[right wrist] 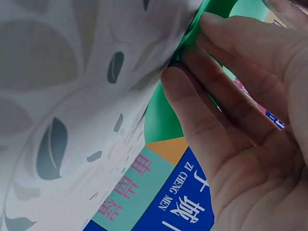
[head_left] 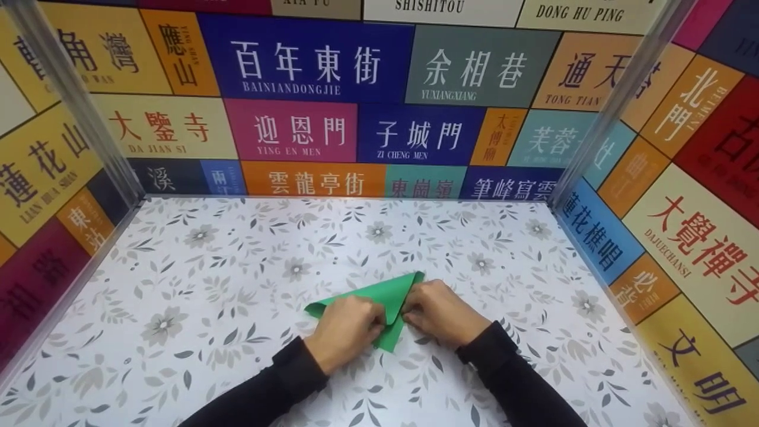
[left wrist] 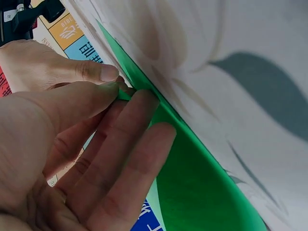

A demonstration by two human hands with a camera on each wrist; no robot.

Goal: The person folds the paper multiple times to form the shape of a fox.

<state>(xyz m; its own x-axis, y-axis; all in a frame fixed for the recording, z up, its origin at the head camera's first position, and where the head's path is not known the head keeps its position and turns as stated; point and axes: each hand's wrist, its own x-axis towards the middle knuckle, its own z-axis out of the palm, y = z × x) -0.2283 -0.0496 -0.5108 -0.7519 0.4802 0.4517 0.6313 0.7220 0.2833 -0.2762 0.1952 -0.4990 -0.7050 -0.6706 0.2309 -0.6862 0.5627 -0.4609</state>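
Observation:
A green sheet of paper (head_left: pixel 370 296), partly folded over, lies on the patterned tabletop with a lower corner sticking out toward the person. My left hand (head_left: pixel 347 329) pinches the folded flap between thumb and forefinger; in the left wrist view the other fingers of that left hand (left wrist: pixel 120 159) lie along the paper (left wrist: pixel 192 178). At the paper's right edge, my right hand (head_left: pixel 442 311) holds the sheet. The right wrist view has the right hand's (right wrist: pixel 240 96) thumb and fingers on either side of the green paper (right wrist: pixel 161 118), close to the tabletop.
White tabletop (head_left: pixel 237 237) carries a grey flower and leaf print. Behind it stands a wall (head_left: pixel 308 65) of coloured panels with Chinese lettering, and similar side walls (head_left: pixel 682 219) flank it. Clear corner posts (head_left: pixel 616 101) join the walls.

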